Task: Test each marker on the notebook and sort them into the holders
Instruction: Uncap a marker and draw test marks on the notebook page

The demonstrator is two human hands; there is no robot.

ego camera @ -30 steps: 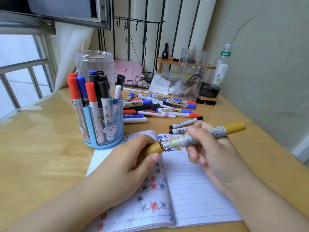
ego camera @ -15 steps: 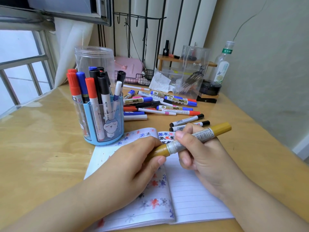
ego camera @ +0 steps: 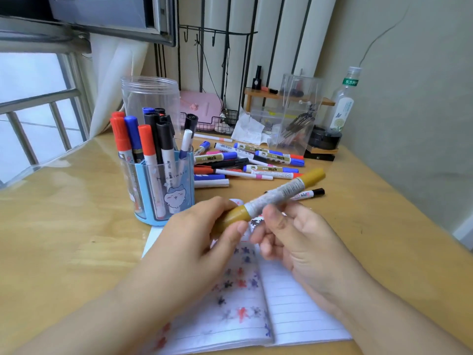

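While both hands held it above the open notebook [ego camera: 302, 311], the gold marker [ego camera: 271, 198] lay on a slant, its long axis running from low at the near left to high at the far right, with the gold butt end pointing toward the loose markers and the capped end pointing back toward the person. The left hand [ego camera: 204, 242] had its fingers [ego camera: 242, 228] and thumb curled around the gold cap; the right hand [ego camera: 297, 239] pinched the labelled barrel just beside the cap, its fingers curled under it. That split grip, one hand on the cap and one on the barrel, looked suited to pulling the cap on or off; which of the two was in hand could not be told, as motion blurred the hands.

Below the marker, the notebook's left page carried rows of small red, blue and black flower-like test marks, so testing appeared well along. Just beyond the notebook's far left corner stood the blue pen holder [ego camera: 163, 190], packed with upright red, blue and black markers. Behind it stood a clear plastic jar [ego camera: 151, 98], seemingly empty, perhaps the second holder. To the right, a pile of loose markers [ego camera: 250, 162] lay flat on the wooden bench [ego camera: 64, 226], probably waiting to be tested.
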